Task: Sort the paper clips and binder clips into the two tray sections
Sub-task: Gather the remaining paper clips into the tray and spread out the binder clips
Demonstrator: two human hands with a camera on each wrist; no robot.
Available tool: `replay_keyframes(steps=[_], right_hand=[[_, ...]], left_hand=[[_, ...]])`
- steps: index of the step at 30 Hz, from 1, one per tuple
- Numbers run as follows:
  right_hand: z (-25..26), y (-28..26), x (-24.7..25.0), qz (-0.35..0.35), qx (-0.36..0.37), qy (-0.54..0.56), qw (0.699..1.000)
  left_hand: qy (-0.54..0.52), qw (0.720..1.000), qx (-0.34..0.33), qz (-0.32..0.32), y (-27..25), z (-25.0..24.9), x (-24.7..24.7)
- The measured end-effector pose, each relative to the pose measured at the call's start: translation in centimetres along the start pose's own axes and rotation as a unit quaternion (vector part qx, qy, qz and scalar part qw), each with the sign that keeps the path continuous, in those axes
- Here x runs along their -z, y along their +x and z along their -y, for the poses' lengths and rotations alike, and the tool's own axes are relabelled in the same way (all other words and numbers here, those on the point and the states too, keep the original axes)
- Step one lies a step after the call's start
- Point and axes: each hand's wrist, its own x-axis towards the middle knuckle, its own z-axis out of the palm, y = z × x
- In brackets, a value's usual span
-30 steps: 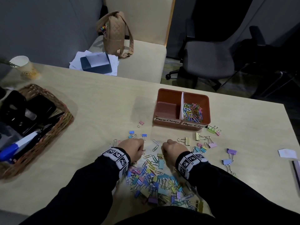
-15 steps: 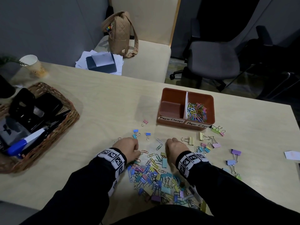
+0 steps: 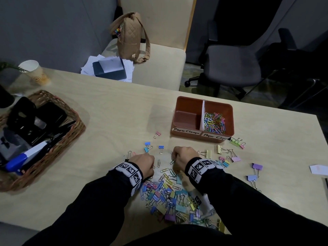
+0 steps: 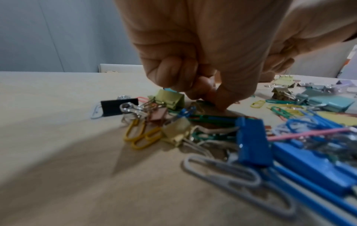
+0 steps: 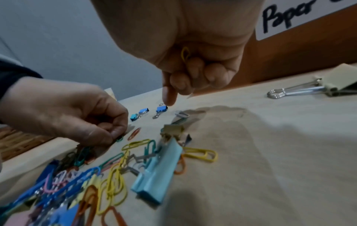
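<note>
A brown two-section tray (image 3: 188, 99) stands beyond the hands; its right section holds coloured paper clips (image 3: 213, 123) and its left section (image 3: 186, 119) is bare. A mixed pile of paper clips and binder clips (image 3: 170, 194) lies near the table's front edge. My left hand (image 3: 151, 166) is at the pile's far left, thumb and forefinger pinching a green paper clip (image 5: 119, 138) on the table. My right hand (image 5: 173, 91) hovers curled over the pile's far side. It holds a yellow paper clip (image 5: 185, 54) in its palm, forefinger pointing down.
Loose binder clips (image 3: 255, 167) lie scattered right of the pile and near the tray's front. A wicker basket (image 3: 74, 137) of office tools sits at the left, a paper cup (image 3: 33, 71) behind it. A white paper slip (image 3: 317, 169) lies at the right edge.
Both hands have crept a little away from me, toward the far edge of the pile. The tray's contents look the same.
</note>
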Motion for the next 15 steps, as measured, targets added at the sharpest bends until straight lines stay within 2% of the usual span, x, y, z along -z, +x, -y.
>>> replay_keyframes(steps=[3,6,8,15], right_hand=[[-0.4,0.3,-1.1,0.009,-0.003,0.015,1.000],[-1.0,0.7,-1.8,-0.051,0.005,0.037,0.998],[-1.3,0.8,-1.9,-0.076,0.018,0.023,0.997],[-0.6,0.8,-2.6,-0.030,0.074,-0.039,0.996]], left_hand=[[-0.003,1.000,-0.011,-0.020,-0.2,0.1,-0.2],[-0.033,0.997,-0.019,-0.071,-0.2,0.2,-0.2],[-0.036,0.996,-0.017,-0.077,-0.2,0.3,-0.2],[-0.005,0.998,0.006,-0.060,0.2,-0.1,0.3]])
